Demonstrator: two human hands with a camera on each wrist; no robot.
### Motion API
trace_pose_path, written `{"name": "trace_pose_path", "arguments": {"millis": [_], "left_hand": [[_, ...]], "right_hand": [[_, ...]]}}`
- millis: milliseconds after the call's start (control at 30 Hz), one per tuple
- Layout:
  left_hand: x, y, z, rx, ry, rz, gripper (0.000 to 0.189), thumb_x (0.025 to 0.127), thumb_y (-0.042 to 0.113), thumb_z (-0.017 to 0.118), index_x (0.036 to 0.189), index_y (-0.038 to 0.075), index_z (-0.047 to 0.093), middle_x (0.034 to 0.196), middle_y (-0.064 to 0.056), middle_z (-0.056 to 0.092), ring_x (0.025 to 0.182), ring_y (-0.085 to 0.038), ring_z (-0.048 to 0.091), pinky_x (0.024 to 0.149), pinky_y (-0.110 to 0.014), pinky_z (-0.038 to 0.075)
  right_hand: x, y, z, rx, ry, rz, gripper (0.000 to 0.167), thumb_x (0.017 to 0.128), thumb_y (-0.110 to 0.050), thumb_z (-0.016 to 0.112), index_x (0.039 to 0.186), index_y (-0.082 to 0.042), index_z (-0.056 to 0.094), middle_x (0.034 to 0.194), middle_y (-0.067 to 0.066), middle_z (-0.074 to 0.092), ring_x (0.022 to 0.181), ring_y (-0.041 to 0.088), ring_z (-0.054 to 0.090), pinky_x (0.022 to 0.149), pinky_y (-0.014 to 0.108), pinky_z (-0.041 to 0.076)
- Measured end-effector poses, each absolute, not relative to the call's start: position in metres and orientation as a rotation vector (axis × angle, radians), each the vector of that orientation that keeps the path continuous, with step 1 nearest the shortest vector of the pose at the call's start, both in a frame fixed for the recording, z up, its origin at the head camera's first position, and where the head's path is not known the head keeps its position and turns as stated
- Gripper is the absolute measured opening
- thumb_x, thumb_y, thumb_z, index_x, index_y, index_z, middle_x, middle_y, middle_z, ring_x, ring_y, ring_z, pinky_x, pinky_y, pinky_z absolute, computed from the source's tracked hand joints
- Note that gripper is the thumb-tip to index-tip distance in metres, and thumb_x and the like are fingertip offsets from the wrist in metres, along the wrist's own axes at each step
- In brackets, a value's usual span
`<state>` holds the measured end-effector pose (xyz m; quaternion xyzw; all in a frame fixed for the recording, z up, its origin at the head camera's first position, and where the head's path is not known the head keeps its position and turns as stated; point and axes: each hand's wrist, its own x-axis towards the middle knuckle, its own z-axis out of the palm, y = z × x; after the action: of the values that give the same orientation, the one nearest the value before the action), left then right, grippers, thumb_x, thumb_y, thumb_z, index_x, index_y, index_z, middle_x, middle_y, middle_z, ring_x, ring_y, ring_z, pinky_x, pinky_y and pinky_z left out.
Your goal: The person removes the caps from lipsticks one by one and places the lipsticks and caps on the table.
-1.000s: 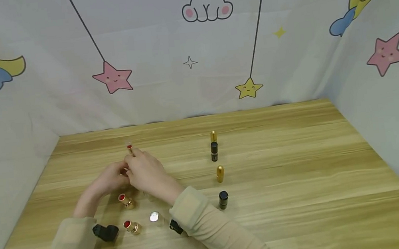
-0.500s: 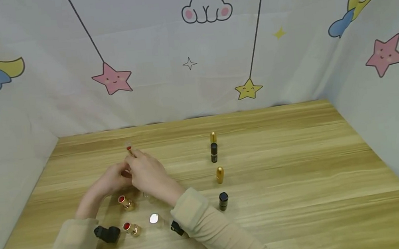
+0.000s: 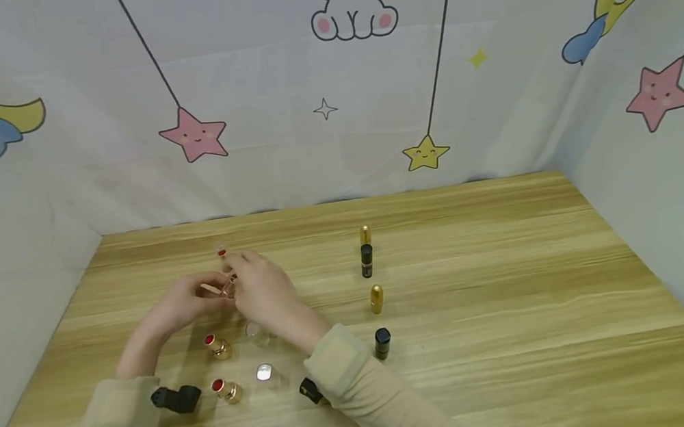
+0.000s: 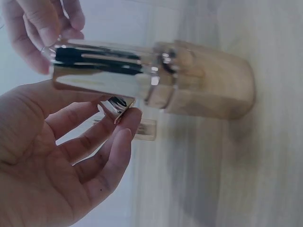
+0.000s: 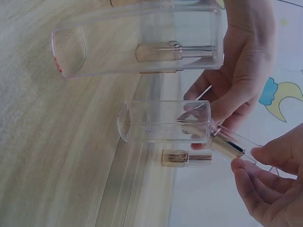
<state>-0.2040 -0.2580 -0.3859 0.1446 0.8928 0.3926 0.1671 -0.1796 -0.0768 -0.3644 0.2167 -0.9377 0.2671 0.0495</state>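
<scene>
At the left of the table, my left hand (image 3: 186,303) and right hand (image 3: 263,290) meet at a gold lipstick (image 3: 229,287). The left hand holds its base between thumb and fingers. In the right wrist view, my right hand (image 5: 274,177) pinches a clear cap (image 5: 258,158) around the lipstick's upper end; how far down the cap sits I cannot tell. Just beyond the hands stands another lipstick (image 3: 222,252), with something clear over its red tip. Nearer stand two uncapped red lipsticks, one (image 3: 217,346) behind the other (image 3: 227,389). Two clear caps, one (image 3: 265,373) in front of another (image 3: 257,333), stand beside them.
A column of tubes stands at mid-table: a gold one (image 3: 365,234) at the back, a black one (image 3: 367,260), another gold one (image 3: 377,299) and a black one (image 3: 382,344) nearest. Printed cloth (image 3: 287,157) walls in the wooden table (image 3: 510,293).
My right hand has shifted slightly right, so the held lipstick shows between the hands. The left fingers have spread a little. The clear cap under the right wrist is more visible.
</scene>
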Motion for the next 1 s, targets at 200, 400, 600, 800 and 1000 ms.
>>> {"name": "trace_pose_path", "arguments": {"millis": [200, 400, 600, 800, 1000], "left_hand": [[-0.198, -0.258, -0.374, 0.401, 2.633, 1.071, 0.031, 0.089, 0.018, 0.067, 0.116, 0.002, 0.064, 0.115, -0.020, 0.065, 0.099, -0.028, 0.064, 0.076, -0.034, 0.053], [-0.191, -0.256, -0.362, 0.413, 2.703, 1.013, 0.029, 0.089, 0.023, 0.068, 0.113, 0.006, 0.066, 0.112, -0.017, 0.067, 0.096, -0.028, 0.063, 0.073, -0.036, 0.051], [-0.186, -0.254, -0.355, 0.417, 2.737, 0.996, 0.030, 0.089, 0.026, 0.069, 0.110, 0.006, 0.066, 0.106, -0.015, 0.067, 0.093, -0.025, 0.061, 0.071, -0.031, 0.048], [-0.181, -0.251, -0.347, 0.413, 2.778, 0.980, 0.029, 0.088, 0.027, 0.070, 0.108, 0.006, 0.067, 0.101, -0.014, 0.067, 0.089, -0.022, 0.059, 0.068, -0.031, 0.046], [-0.177, -0.251, -0.343, 0.429, 2.809, 0.957, 0.028, 0.087, 0.025, 0.071, 0.107, 0.005, 0.068, 0.097, -0.013, 0.068, 0.086, -0.021, 0.059, 0.067, -0.030, 0.046]], "right_hand": [[-0.176, -0.070, -0.364, 0.600, -2.779, 1.016, 0.031, 0.091, -0.005, 0.059, 0.120, -0.015, 0.062, 0.119, -0.002, 0.065, 0.095, 0.009, 0.063, 0.078, 0.015, 0.049], [-0.175, -0.064, -0.365, 0.553, -2.704, 1.152, 0.030, 0.092, -0.003, 0.056, 0.119, -0.015, 0.063, 0.117, -0.002, 0.067, 0.093, 0.010, 0.065, 0.073, 0.013, 0.048], [-0.175, -0.059, -0.367, 0.493, -2.694, 1.306, 0.029, 0.091, -0.003, 0.060, 0.118, -0.015, 0.064, 0.113, 0.000, 0.068, 0.085, 0.009, 0.062, 0.068, 0.011, 0.046], [-0.175, -0.057, -0.369, 0.462, -2.680, 1.410, 0.028, 0.089, -0.002, 0.063, 0.114, -0.012, 0.064, 0.106, 0.003, 0.070, 0.082, 0.009, 0.062, 0.068, 0.013, 0.047], [-0.174, -0.056, -0.369, 0.467, -2.680, 1.451, 0.027, 0.088, -0.002, 0.064, 0.114, -0.010, 0.064, 0.106, 0.005, 0.069, 0.083, 0.011, 0.063, 0.069, 0.013, 0.048]]}}
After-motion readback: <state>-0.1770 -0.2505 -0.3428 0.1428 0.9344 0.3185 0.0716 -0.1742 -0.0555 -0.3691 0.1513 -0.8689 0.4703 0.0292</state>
